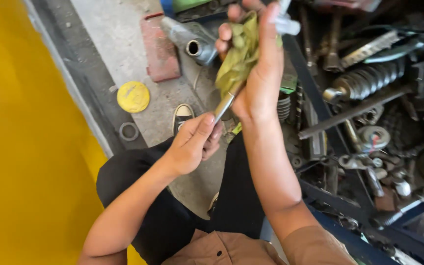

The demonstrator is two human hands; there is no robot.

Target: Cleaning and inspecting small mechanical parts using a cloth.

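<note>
While I watched from the head camera, nearest the lens sat the tan shirt (231,250) and the black trousers (172,216) at the bottom of the frame. Just above them, the left hand (192,142) was curled shut around the lower end of a slim metal rod (223,107), thumb laid along the shaft. Higher, near the top centre, the right hand (258,73) was closed over a crumpled yellow-green rag (239,56) wrapped about the rod's upper part, fingers pressed together behind the cloth.

I judged the rod stiff, bright and probably slick, light enough for one hand; the bare lower end gave the surest hold, and the rag added grip higher up. The rag itself looked soft and limp, bunching wherever it was squeezed.

Beyond the hands, on the concrete floor (123,54), I saw a shoe (182,117), a yellow round lid (133,96), a small ring (129,131), a reddish flat block (160,49) and a grey metal pipe (192,37). Farthest off, at the right, a blue-framed rack (315,93) held coil springs (369,78) and jumbled greasy parts.
</note>
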